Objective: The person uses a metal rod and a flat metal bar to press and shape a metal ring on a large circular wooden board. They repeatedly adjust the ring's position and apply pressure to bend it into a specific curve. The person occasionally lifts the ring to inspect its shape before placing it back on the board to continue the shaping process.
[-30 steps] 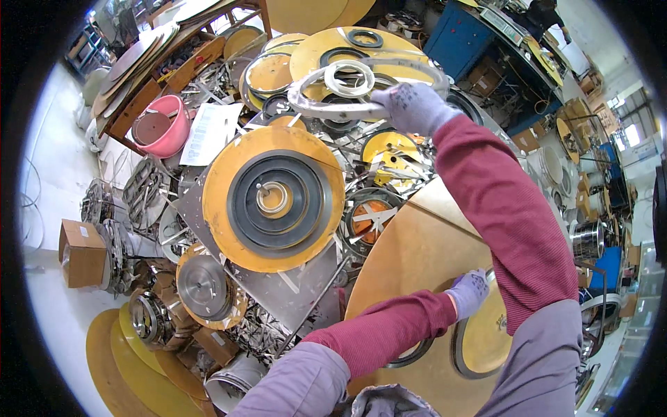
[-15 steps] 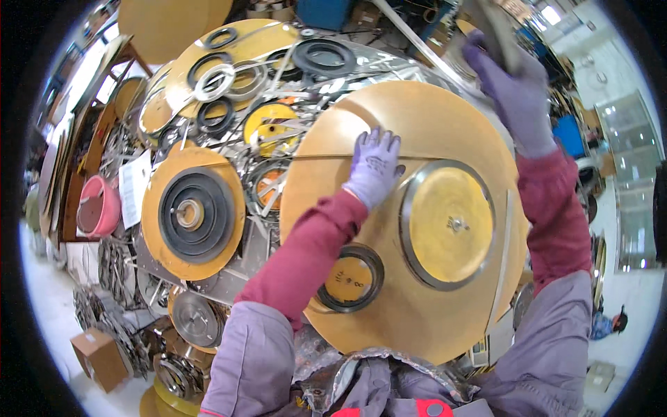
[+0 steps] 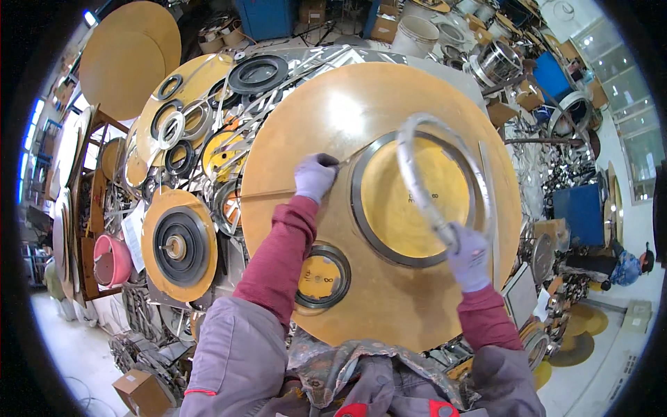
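My gloved right hand is closed on the near side of a pale metal ring. This ring hangs tilted and motion-blurred above a yellow round plate with a dark rim. Left of that plate, my gloved left hand has its fingers pinched on a thin brown strip lying across a large tan disc. A smaller dark ring with a yellow centre lies on the disc near my left forearm. Along the disc's right part runs a narrow pale strip.
At left stands a tan disc with black stepped rings. Beyond it, several black and white rings lie among metal strips. A pink bucket is farther left. White buckets stand at the back. A person is at far right.
My right hand has come down from the upper right, bringing the metal ring over the yellow plate. My left hand has gone from lying spread on the disc to pinching the strip. The view has shifted.
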Available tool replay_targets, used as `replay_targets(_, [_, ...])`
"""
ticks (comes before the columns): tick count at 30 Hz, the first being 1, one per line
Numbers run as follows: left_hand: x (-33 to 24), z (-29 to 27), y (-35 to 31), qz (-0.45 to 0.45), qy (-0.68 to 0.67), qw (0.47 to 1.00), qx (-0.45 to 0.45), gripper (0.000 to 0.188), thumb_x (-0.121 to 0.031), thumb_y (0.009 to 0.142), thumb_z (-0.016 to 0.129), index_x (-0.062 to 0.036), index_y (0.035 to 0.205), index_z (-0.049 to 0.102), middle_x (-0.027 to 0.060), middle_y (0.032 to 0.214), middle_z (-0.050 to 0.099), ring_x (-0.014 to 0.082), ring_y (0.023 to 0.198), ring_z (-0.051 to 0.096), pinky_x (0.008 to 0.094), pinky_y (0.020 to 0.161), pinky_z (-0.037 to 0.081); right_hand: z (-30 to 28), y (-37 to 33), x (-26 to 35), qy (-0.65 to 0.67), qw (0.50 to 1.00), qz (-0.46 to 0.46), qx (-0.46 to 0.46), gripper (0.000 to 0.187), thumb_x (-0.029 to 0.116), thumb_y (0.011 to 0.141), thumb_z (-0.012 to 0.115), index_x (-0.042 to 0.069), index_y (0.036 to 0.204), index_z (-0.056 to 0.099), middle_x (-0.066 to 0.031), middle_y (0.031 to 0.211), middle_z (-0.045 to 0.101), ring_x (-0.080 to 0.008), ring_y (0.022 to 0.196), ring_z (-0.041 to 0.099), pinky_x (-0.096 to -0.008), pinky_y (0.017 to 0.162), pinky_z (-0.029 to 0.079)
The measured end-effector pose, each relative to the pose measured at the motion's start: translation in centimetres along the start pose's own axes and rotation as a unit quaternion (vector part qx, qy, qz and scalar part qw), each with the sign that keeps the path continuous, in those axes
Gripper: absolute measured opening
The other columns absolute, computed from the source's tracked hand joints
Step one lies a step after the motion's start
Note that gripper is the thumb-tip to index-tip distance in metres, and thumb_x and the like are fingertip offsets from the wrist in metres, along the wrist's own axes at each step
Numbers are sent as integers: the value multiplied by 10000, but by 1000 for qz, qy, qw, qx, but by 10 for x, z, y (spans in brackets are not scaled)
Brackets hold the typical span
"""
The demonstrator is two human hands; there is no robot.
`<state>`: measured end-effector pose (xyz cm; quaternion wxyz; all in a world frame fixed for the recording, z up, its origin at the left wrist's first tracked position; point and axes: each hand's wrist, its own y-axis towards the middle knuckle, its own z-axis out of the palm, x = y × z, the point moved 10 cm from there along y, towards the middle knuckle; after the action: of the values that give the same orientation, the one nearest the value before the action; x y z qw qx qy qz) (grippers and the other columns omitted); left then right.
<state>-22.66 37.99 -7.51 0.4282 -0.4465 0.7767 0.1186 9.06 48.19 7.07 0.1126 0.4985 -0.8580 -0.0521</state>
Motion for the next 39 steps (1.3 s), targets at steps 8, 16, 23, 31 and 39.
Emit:
replay_targets(8, [-66,-30,10,146,192,962,-129,407,-31,714,533,-138,1095,630,75,1142,601,302,1116,519,414,953,383,61,-28,28,-9,997,-23,69,524,134,586,712,119,1088,560,-57,749,546,-234,716,560,-376,669,404])
replay_targets(16, [-194,107,95,471,305,827,34,527,-155,791,563,-171,1306,451,76,1290,500,332,1276,361,468,1052,261,5,-24,-4,83,995,29,-57,393,56,613,673,117,996,605,-63,710,570,-254,644,545,-374,623,395])
replay_targets(23, [-134,145,113,361,264,867,221,258,-262,805,565,-113,985,674,197,990,618,359,915,588,416,823,463,23,-12,-15,30,999,14,2,428,69,615,672,122,1034,603,-41,666,522,-236,627,528,-360,616,392])
replay_targets(31, [-88,61,34,216,145,938,228,302,-193,819,531,-66,1071,639,166,934,658,298,857,638,383,775,485,74,-22,38,35,993,-37,105,440,214,692,692,142,1113,584,-35,698,516,-218,677,529,-368,684,391])
replay_targets(39, [-76,43,-13,162,139,964,157,364,-320,782,609,-17,981,639,191,931,640,315,909,610,394,835,472,99,-34,46,109,991,-14,81,518,345,701,696,131,1144,537,-50,930,512,-231,916,498,-400,775,369])
